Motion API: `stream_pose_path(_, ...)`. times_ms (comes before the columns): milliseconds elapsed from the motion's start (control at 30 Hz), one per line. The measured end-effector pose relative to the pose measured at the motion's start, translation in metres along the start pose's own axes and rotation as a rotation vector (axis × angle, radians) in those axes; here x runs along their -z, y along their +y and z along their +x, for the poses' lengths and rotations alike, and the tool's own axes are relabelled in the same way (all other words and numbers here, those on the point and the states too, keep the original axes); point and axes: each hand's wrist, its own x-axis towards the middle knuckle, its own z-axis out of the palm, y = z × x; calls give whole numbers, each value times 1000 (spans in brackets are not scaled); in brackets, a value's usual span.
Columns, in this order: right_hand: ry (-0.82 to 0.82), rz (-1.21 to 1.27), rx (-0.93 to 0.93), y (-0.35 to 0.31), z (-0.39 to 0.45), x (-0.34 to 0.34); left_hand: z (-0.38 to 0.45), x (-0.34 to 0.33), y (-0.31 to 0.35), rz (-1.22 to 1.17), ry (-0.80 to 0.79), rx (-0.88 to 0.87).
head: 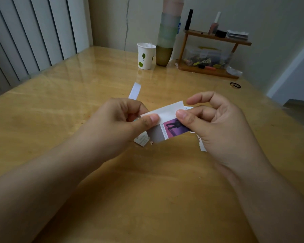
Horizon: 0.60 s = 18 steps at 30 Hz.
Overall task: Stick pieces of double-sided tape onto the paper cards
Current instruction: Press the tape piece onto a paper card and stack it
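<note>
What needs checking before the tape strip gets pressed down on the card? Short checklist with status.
1. Left hand grips the white tape strip at its left end: ok.
2. Right hand pinches the strip and the paper card together: ok.
3. Strip lies along the card's upper edge: ok; its far right corner sticks up past it.
4. Strip already stuck flat: cannot tell.
5. Backing peeled: cannot tell.
6. Spare strip on the table behind the hands: ok.
</note>
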Motion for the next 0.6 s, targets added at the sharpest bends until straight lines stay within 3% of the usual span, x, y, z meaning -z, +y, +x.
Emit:
stream_pose_path(100,-18,61,-99,-2,0,1,0,1,-2,63,6,-13)
stream_pose_path(233,39,224,-274,1,4,4,-1,5,-1,361,44,-174)
stream_pose_path(300,37,271,-326,4,5,3,-4,4,5,390,17,-230)
stream_pose_path(367,14,263,-347,5,4,1,-5,1,5,351,58,-257)
stream_pose_path(467,-4,122,-317,4,5,2,-2,1,1,127,106,-132)
stream_pose_path(600,-85,-59,-137,2,1,1,-1,3,3,-216,42,-14)
